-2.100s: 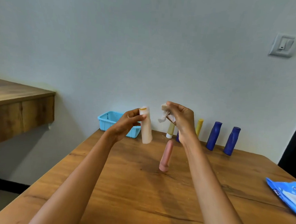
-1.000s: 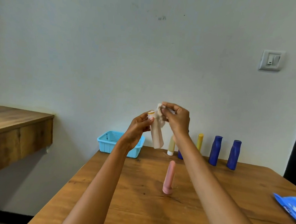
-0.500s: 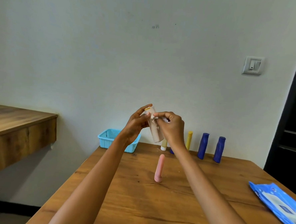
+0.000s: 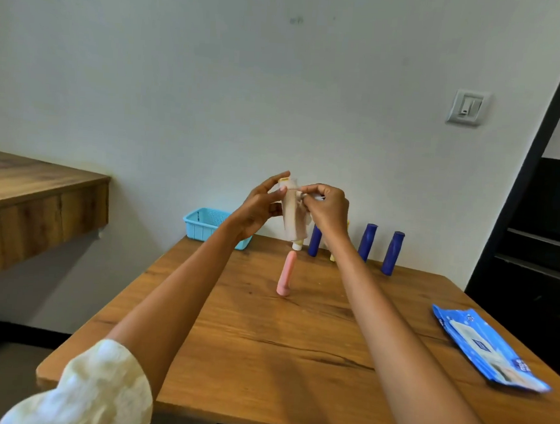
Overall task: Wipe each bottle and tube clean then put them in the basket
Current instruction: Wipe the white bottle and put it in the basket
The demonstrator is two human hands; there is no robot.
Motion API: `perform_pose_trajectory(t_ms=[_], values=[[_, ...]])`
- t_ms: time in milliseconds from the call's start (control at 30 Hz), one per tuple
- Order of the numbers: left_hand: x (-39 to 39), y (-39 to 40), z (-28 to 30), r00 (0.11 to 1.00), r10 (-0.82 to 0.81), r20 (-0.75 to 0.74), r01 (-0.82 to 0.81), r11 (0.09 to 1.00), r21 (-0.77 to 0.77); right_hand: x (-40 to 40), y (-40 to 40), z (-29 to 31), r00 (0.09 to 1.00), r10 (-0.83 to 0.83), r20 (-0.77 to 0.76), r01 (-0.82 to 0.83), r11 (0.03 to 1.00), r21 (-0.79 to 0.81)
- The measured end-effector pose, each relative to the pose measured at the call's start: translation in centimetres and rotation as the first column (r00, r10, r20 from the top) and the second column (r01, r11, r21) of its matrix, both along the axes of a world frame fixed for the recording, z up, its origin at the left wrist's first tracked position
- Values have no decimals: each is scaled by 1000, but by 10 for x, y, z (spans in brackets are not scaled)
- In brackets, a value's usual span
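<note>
My left hand holds a beige tube upright in the air above the table, thumb and fingers on its upper end. My right hand pinches a white wipe against the tube's side. A pink tube stands on the wooden table below. Three dark blue bottles line the wall side, with a yellow tube and a cream tube mostly hidden behind my hands. The light blue basket sits at the table's far left corner.
A blue pack of wipes lies near the table's right edge. A wooden counter juts out at the left. A dark doorway or shelf unit stands at the right, and a wall switch is above the bottles.
My hands came together: the right hand brought the wipe onto the beige tube, which rose a little. The view swung left and tilted, bringing the wipes pack further into sight.
</note>
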State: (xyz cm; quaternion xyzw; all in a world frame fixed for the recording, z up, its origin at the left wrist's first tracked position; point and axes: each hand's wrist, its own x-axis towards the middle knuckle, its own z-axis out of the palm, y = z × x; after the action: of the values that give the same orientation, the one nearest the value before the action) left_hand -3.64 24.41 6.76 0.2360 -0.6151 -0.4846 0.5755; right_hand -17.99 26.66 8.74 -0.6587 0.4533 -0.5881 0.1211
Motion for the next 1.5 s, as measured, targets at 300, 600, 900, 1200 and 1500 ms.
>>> perform_pose_trajectory(t_ms=[300,600,900,1200,1500], values=[[7,7,3,999,-37,-39,38,999,8,-5,9,-6,995,20,-94,-26,997,-66],[14,8,6,997,-8,-83,8,1000,9,11,18,-12,992,73,-105,-85,990,-116],[5,3,6,996,56,-74,-54,998,22,11,14,-10,997,80,6,-79,993,-86],[9,3,27,999,15,-36,-15,1000,-9,11,5,5,988,67,140,-58,996,-65],[12,-5,25,999,21,-38,-22,1000,-22,5,0,-1,989,57,137,-54,998,-28]])
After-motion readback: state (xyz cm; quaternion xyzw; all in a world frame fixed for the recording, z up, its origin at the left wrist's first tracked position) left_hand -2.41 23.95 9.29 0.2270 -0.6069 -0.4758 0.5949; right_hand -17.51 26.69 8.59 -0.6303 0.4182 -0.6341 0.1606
